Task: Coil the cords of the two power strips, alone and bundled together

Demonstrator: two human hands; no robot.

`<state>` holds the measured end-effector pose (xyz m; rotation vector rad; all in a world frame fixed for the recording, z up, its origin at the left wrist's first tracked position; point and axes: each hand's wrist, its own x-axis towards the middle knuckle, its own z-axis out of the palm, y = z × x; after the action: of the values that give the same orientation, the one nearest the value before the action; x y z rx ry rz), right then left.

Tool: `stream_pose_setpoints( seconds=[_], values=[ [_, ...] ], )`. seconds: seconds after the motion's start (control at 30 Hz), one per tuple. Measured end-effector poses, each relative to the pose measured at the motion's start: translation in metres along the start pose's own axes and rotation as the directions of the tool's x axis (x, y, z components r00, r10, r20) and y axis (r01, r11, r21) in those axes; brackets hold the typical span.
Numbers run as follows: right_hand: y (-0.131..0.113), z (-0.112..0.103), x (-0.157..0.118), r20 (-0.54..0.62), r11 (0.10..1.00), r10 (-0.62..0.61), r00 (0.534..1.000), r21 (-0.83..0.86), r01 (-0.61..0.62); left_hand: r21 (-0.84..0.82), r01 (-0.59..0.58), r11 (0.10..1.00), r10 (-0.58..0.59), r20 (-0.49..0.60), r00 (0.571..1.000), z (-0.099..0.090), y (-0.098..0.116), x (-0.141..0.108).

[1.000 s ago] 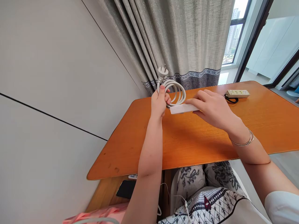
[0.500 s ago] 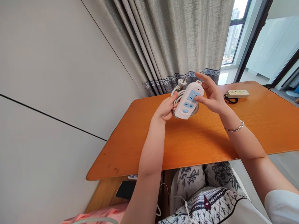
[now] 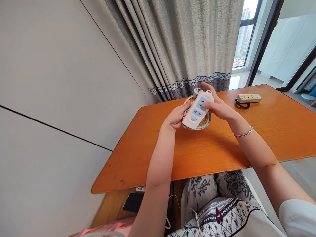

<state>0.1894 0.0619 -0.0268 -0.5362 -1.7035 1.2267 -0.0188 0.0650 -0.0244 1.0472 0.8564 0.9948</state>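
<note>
Power strip (image 3: 197, 112) tilted face-up between both hands, cord bundled beneath

The white body with pale blue socket panels is above the middle of the table (image 3: 212, 149), its looped end pointing far right. Against its underside lies the coiled cord (image 3: 206, 122), with the plug (image 3: 197, 91) poking out beyond the far end.

The left hand (image 3: 175, 117) is partly closed around the near left side, gripping strip and coil together. The right hand (image 3: 221, 107) pinches loosely: thumb on the upper socket panel, index finger raised and extended, other fingers mostly hidden behind.

For a steady hold, the left fingers should press the loops flat against the back so none slips free; the right thumb needs only light pressure, better near the rim than over the slots.

Farther right on the table sits a cream socket block (image 3: 249, 98) with a black cable (image 3: 243, 105) beside it. Beyond the far edge hangs a grey curtain (image 3: 202, 42).
</note>
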Motion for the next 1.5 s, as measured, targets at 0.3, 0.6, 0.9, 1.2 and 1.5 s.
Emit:
stream_pose_setpoints(
  seconds=[0.3,0.6,0.9,1.2,1.5],
  values=[
    [-0.003,0.003,0.005,-0.091,1.0,0.01,0.996,0.002,-0.01,0.043,0.004,0.999,-0.002,-0.044,0.999,0.003,0.0,0.002],
    [-0.003,0.005,0.006,-0.183,0.998,0.066,0.981,0.006,-0.066,-0.014,0.022,1.0,-0.022,-0.01,1.0,0.011,-0.001,0.001],
    [0.011,0.01,0.017,-0.423,0.994,0.039,0.905,0.111,0.009,-0.108,0.015,0.994,-0.012,0.033,0.999,0.01,0.0,0.013],
    [0.029,-0.001,0.025,-0.72,0.954,0.018,0.693,0.221,0.204,-0.194,-0.283,0.939,0.268,-0.1,0.958,0.041,-0.031,0.019],
    [0.026,-0.004,0.024,-0.626,0.936,0.068,0.777,0.31,0.168,-0.048,-0.321,0.946,0.317,-0.077,0.945,0.032,-0.031,0.016]
  ],
)
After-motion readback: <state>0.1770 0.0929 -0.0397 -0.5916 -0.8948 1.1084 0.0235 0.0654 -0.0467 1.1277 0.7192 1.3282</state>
